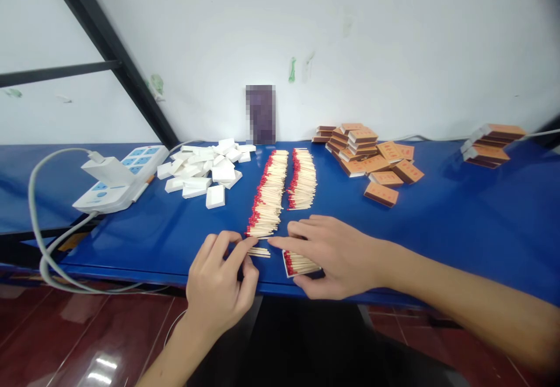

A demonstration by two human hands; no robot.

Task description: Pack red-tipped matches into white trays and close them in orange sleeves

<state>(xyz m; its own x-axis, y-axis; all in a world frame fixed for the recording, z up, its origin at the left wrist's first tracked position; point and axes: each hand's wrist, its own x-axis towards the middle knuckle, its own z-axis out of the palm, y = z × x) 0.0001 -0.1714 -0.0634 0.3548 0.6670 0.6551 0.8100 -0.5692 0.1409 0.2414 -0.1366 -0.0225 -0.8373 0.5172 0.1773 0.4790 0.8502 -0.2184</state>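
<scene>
Two long rows of red-tipped matches (269,194) lie on the blue table (459,218), running away from me. My left hand (219,285) is at the near end of the left row, its fingers pinched on a few loose matches (259,252) at the table's front edge. My right hand (332,256) rests beside it, index finger stretched toward the matches, thumb and fingers around a small white tray filled with matches (300,263).
A heap of empty white inner trays (205,171) lies at the back left, next to a white power strip (120,180) with cables. Orange matchbox sleeves (371,157) are piled at the back right, more (492,142) farther right. A dark object leans on the wall.
</scene>
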